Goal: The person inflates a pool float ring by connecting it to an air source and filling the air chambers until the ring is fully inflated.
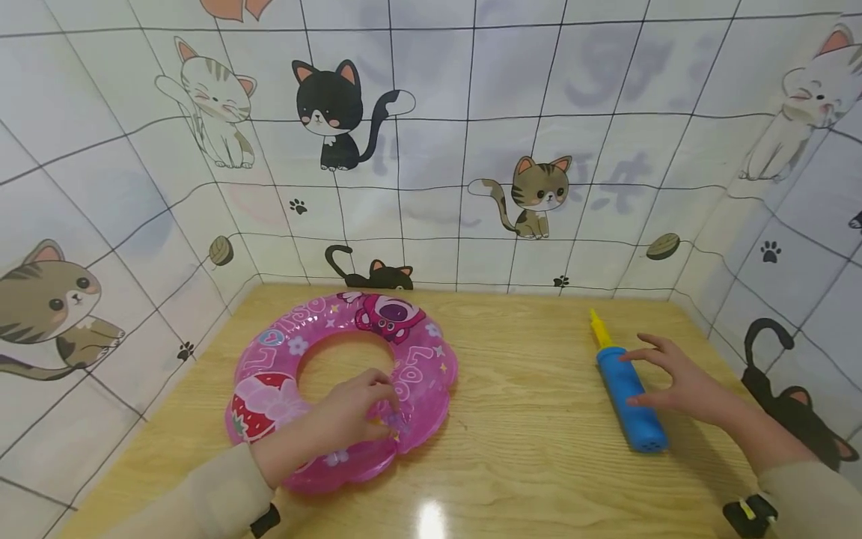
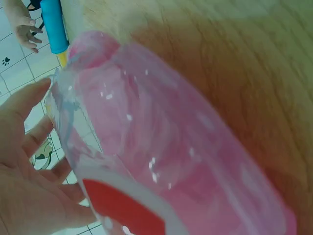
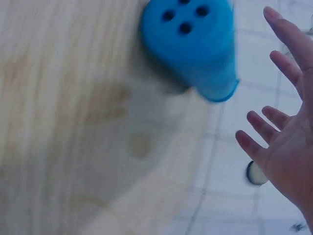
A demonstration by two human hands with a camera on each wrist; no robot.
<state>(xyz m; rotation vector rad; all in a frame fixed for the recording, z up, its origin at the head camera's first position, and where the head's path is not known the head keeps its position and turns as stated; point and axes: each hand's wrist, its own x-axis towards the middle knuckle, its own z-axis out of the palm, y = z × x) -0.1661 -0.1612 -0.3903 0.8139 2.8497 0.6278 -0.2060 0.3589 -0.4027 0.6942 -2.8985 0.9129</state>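
A pink inflatable swim ring with a strawberry print and a cartoon bear lies on the left of the table. Over its near right part is my left hand, thumb and fingers loosely bent and apart. In the left wrist view, the thumb tip is at the ring's clear plastic edge; the other fingertips are partly hidden behind it. A blue hand pump with a yellow nozzle lies on the right. Close to its right side, my right hand has spread fingers and grips nothing.
The wooden tabletop stretches between the ring and the pump. White tiled-pattern sheeting with cat drawings encloses the table at the back and both sides. Black straps show at both sleeves.
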